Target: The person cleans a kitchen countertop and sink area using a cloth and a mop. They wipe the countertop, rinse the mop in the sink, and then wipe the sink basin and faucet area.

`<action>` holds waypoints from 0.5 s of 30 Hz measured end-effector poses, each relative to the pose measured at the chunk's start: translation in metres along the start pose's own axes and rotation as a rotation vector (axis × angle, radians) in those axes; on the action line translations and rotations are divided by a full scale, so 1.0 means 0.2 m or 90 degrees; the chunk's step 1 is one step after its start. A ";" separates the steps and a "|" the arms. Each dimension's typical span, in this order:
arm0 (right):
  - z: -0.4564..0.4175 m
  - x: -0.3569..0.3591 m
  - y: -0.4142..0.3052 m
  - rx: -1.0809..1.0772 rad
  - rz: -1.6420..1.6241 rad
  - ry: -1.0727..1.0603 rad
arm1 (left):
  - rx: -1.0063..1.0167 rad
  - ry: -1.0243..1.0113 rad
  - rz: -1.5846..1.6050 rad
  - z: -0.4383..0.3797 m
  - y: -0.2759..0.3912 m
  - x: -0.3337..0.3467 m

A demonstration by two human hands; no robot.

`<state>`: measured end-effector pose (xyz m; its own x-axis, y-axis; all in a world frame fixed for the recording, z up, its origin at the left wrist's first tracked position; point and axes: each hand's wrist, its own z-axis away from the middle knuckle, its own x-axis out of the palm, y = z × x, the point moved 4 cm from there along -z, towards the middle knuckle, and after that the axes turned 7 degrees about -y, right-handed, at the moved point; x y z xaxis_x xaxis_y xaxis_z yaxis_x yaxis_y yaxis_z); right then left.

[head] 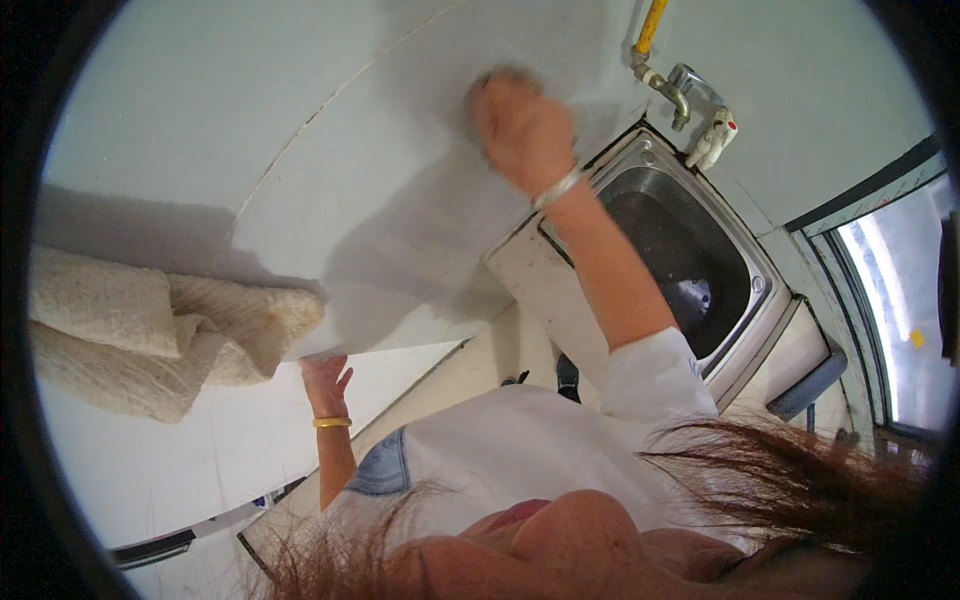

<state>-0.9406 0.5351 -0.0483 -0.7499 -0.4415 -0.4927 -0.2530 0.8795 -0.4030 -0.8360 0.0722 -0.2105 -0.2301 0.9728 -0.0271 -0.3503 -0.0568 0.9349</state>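
My right hand (521, 127), blurred and with curled fingers, is over or against a smooth grey surface (420, 172); a silver-coloured bracelet circles its wrist. A dark patch shows around the fingertips, but whether they hold something cannot be told. Lower left, my left hand (326, 382) wears a yellow bracelet and is at the edge of the same surface, its thumb apart from the fingers, nothing visible in it. To its left a crumpled beige cloth (232, 322) lies on the surface and hangs over that edge. A thin seam crosses the grey surface.
A stainless steel sink (761, 259) is set in beyond my right forearm. Above it are a metal tap (679, 105) on a yellow pipe (651, 26) and a white fitting (712, 139) with a red dot. A framed window (892, 300) is at the far right, a grey roller-shaped object (806, 384) below the sink.
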 end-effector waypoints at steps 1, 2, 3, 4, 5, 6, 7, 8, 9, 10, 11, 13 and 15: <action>0.12 0.08 -0.02 0.029 -0.011 -0.139 | -0.013 0.004 0.005 0.00 -0.01 -0.01; 0.21 0.14 -0.03 0.058 -0.019 -0.277 | -0.024 0.005 0.011 -0.01 -0.02 -0.02; 0.21 0.14 -0.03 0.045 -0.047 -0.247 | -0.031 0.004 0.017 -0.02 -0.01 -0.03; 0.21 0.12 -0.02 0.032 -0.077 -0.219 | -0.047 0.018 0.015 -0.02 -0.01 -0.03; 0.20 0.11 -0.01 0.017 -0.108 -0.190 | -0.062 0.033 0.014 0.00 -0.02 -0.03; 0.14 0.08 0.04 0.051 -0.108 -0.104 | -0.078 0.043 0.013 -0.01 -0.02 -0.03; 0.03 0.06 0.11 0.079 -0.114 -0.019 | -0.064 0.017 0.015 -0.03 -0.02 -0.02; -0.14 -0.02 0.18 0.111 -0.081 0.065 | -0.052 -0.002 0.016 -0.04 -0.04 -0.03; -0.29 -0.11 0.18 0.143 -0.051 0.148 | -0.039 -0.020 0.018 -0.04 -0.04 -0.05; -0.37 -0.16 0.10 0.157 -0.068 0.138 | -0.025 -0.013 0.020 -0.04 -0.04 -0.03; -0.41 -0.20 -0.01 0.170 -0.085 0.127 | -0.011 -0.006 0.022 -0.03 -0.04 -0.01; -0.33 -0.10 -0.19 0.072 -0.080 0.183 | 0.010 0.004 0.034 -0.02 -0.04 -0.03; -0.01 0.09 -0.34 -0.091 -0.014 0.234 | 0.021 -0.014 0.050 -0.03 -0.06 -0.04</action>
<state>-0.9379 0.4683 -0.0275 -0.9057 -0.3902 -0.1658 -0.3343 0.8978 -0.2866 -0.8345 0.0630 -0.2244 -0.2359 0.9703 0.0536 -0.3013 -0.1255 0.9452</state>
